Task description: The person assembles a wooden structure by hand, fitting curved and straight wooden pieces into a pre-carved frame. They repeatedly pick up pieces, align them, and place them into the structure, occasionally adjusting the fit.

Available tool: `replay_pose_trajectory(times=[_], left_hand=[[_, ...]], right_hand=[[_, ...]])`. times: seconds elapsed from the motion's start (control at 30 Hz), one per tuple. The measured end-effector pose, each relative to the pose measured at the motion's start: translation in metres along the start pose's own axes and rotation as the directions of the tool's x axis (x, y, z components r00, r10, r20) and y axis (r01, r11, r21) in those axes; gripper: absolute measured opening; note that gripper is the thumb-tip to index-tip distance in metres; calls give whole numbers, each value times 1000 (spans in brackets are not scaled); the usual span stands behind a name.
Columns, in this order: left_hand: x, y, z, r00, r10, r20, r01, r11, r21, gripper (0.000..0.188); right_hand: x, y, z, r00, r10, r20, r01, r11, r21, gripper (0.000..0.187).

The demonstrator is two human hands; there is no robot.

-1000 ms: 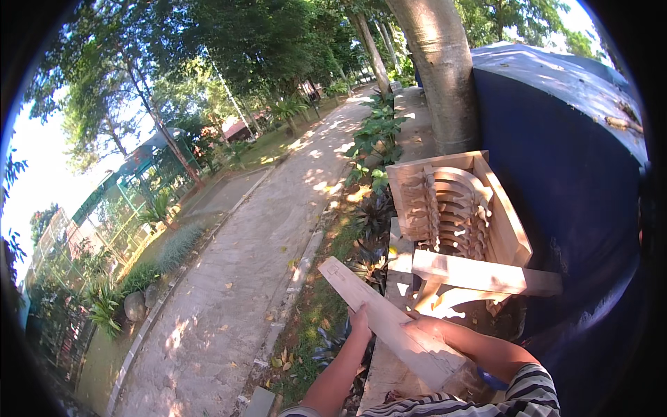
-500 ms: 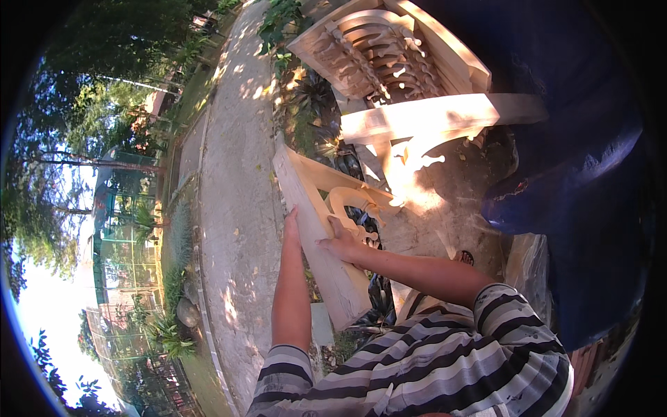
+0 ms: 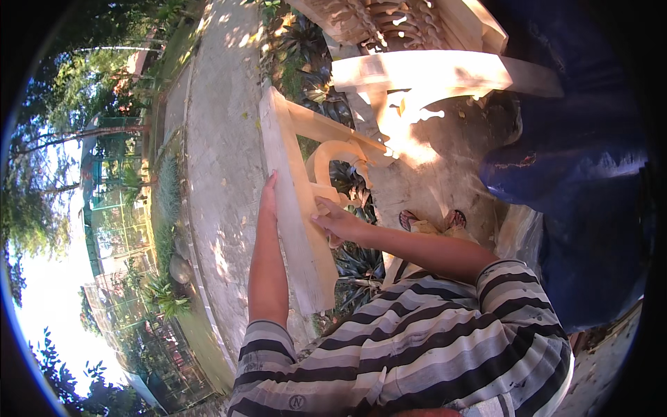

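Note:
I hold a pale wooden bracket point(image 3: 297, 208) with a long flat board and a carved, curling brace on its inner side. Against the board's left face lies my left hand point(image 3: 270, 193), its fingers mostly hidden. On the opposite side, my right hand point(image 3: 339, 221) grips the board just below the scroll, fingers bent. Ahead and to the right stands another bracket point(image 3: 424, 73), its top board lit brightly by sun. Behind that, several similar carved wooden pieces point(image 3: 410, 24) are stacked close together.
A dark blue tarp point(image 3: 577, 174) hangs along the right side. Low leafy plants point(image 3: 358, 260) grow beside the concrete path point(image 3: 222, 139) on the left. Sandalled feet point(image 3: 455, 219) stand on the paved ground to the right. Further left are a green fence point(image 3: 114, 229) and trees.
The held bracket has shifted up and left in view and turned more upright, both hands moving with it. The stacked pieces now sit higher in view, and both feet show.

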State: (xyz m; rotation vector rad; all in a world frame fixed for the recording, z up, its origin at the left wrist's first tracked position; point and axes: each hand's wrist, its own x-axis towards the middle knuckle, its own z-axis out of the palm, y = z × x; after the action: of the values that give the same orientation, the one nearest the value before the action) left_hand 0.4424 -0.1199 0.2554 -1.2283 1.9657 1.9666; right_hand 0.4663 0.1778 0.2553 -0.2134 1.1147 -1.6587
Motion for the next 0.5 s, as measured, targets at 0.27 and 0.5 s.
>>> replay_pose_trajectory(times=[0.27, 0.5], left_hand=[[-4, -18, -32, 997, 16, -76, -19, 999, -29, 66], [-9, -15, -65, 997, 7, -80, -2, 998, 56, 66]], right_hand=[[31, 81, -109, 951, 213, -226, -215, 976, 17, 46], [178, 108, -139, 902, 409, -138, -318, 845, 430, 76]])
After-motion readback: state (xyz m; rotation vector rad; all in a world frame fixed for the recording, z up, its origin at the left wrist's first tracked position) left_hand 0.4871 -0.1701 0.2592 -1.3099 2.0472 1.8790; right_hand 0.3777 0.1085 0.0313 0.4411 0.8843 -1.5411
